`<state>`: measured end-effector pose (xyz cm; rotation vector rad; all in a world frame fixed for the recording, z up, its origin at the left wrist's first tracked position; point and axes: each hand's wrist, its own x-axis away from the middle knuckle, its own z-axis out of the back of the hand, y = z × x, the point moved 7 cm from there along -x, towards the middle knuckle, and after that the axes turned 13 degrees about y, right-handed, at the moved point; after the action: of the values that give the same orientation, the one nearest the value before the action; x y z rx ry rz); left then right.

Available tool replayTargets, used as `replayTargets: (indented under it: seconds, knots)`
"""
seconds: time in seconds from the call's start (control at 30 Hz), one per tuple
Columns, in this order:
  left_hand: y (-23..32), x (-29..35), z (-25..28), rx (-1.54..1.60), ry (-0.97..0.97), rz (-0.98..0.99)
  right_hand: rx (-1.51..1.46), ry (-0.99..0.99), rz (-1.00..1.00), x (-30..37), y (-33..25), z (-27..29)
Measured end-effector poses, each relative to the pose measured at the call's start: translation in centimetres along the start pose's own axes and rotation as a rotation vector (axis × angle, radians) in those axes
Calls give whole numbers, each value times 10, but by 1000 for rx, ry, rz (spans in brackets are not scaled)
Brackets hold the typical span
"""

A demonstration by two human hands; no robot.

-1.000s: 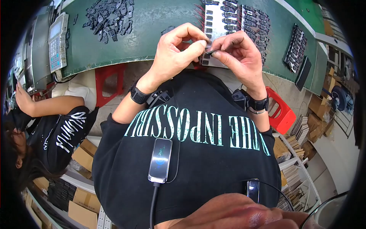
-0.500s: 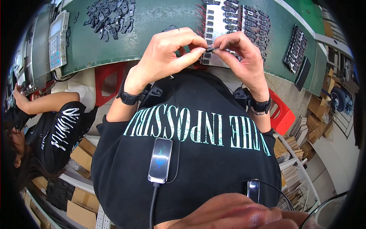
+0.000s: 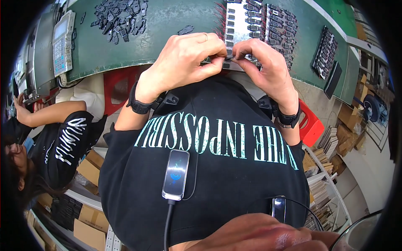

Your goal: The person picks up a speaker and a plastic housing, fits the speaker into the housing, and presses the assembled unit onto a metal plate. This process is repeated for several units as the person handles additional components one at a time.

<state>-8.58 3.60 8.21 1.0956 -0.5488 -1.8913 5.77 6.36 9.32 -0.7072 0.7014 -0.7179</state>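
My left hand (image 3: 188, 56) and my right hand (image 3: 266, 67) meet over the near edge of the green table (image 3: 167, 46). Thumb and forefinger of each are pinched on one small black plastic part (image 3: 229, 58), mostly covered by fingertips. Just beyond them lies a white board (image 3: 240, 29) carrying black pieces in columns, with thin red wires (image 3: 220, 21) sticking out along its left side. More black parts (image 3: 281, 29) stand in rows right of it. A few loose black pieces (image 3: 185, 29) rest on the table beyond my left hand.
A heap of black plastic parts (image 3: 119, 21) lies at the far left, near a grey keypad device (image 3: 63, 46). On the right are a filled black tray (image 3: 324, 52) and a dark flat panel (image 3: 333, 79). Red chairs (image 3: 310, 125) flank me. A co-worker (image 3: 63, 142) sits at left.
Both hands have shifted slightly toward me. My left hand has rolled over, so its fingers hide more of the small part; my right fingers have curled in closer.
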Motion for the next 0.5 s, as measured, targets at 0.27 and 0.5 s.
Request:
replayTargets:
  seconds: [0.27,0.5]
  knots:
    - [-21,12,-11,397,57,397,-294,23,-203,4,9,-5]
    - [-56,40,-5,985,169,789,-455,88,-357,3,20,-10]
